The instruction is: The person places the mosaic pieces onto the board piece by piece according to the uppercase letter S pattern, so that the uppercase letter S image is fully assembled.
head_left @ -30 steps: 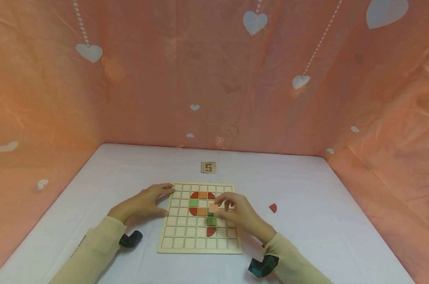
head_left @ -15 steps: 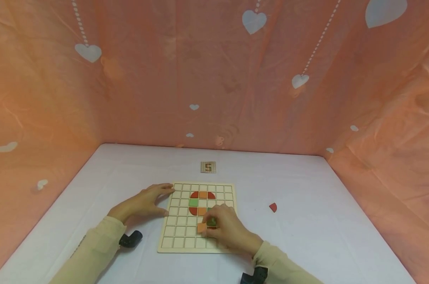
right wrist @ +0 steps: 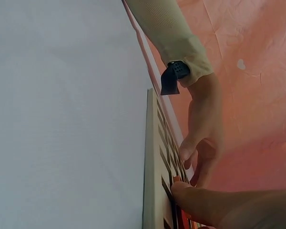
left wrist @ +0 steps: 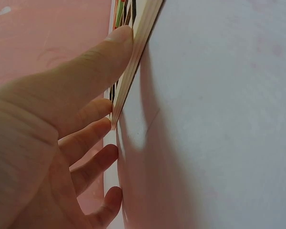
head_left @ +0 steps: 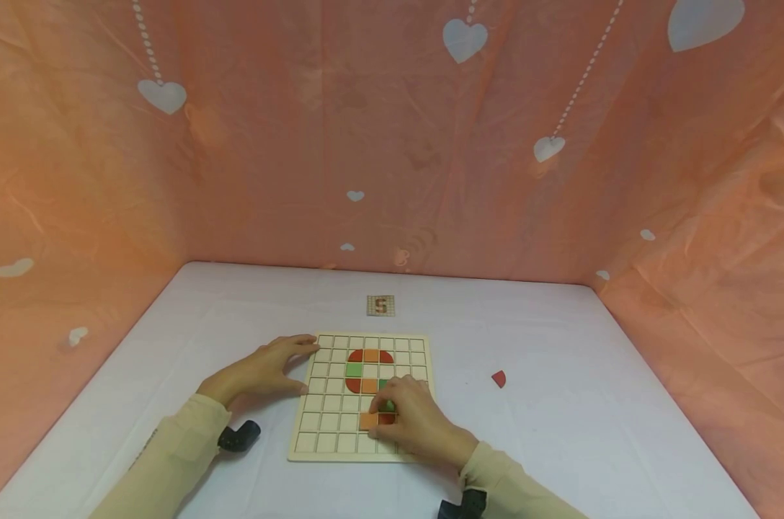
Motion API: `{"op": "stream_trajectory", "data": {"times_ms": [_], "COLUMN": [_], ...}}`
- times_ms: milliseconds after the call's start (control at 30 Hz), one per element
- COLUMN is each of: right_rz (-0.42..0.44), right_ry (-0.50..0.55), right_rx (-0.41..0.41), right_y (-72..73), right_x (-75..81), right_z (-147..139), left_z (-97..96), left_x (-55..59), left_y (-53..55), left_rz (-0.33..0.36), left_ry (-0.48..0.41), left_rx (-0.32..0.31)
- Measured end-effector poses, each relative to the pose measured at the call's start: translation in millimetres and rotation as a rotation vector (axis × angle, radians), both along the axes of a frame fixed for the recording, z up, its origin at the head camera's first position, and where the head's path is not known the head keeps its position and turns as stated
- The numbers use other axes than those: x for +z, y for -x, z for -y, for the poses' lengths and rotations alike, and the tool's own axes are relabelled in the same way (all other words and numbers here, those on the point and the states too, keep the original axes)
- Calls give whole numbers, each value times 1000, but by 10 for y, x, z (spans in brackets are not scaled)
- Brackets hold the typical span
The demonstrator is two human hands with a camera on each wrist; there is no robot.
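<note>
A wooden grid board lies on the white table. My left hand touches the board's left edge, its fingers extended and spread; the left wrist view shows the thumb against that edge. My right hand pinches an orange square tile at a cell in the lower part of the board. Right of that tile sits a red quarter-round tile, partly covered by the hand. Higher up are a light green tile, orange tiles and red rounded corner tiles. Darker green tiles are partly hidden.
A small pattern card lies behind the board. One loose red quarter-round tile is on the table to the right. Pink cloth walls with heart prints enclose the table's back and sides.
My right hand has moved down and left over the board, carrying the orange tile from the middle to the lower cell. During the last half second it barely moves. My left hand stays put.
</note>
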State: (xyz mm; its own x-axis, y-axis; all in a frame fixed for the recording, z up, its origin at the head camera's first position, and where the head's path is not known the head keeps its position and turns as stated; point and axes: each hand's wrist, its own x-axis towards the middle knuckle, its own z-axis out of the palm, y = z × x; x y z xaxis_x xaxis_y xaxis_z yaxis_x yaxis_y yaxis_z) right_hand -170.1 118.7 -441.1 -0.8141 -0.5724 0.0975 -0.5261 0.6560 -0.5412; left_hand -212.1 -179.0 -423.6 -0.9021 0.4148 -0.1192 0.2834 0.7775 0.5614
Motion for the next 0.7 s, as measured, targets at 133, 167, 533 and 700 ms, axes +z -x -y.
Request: {"op": "stream_trajectory", "data": {"times_ms": [133, 167, 533, 700], "right_rz": [10, 10, 4, -30], "right_ry": [-4, -5, -15, 40], "right_rx": [-5, -3, -11, -7], "right_y": [-11, -15, 5, 54], "right_x": [7, 15, 42, 100], "right_z": [1, 0, -18, -50], "left_z": [4, 4, -1, 3], "left_x": [-5, -8, -18, -19], "left_y": [4, 6, 32, 35], "left_rz": [-7, -9, -21, -34], "left_ry": [-1, -1, -9, 1], "left_rx": [-7, -8, -24, -42]}}
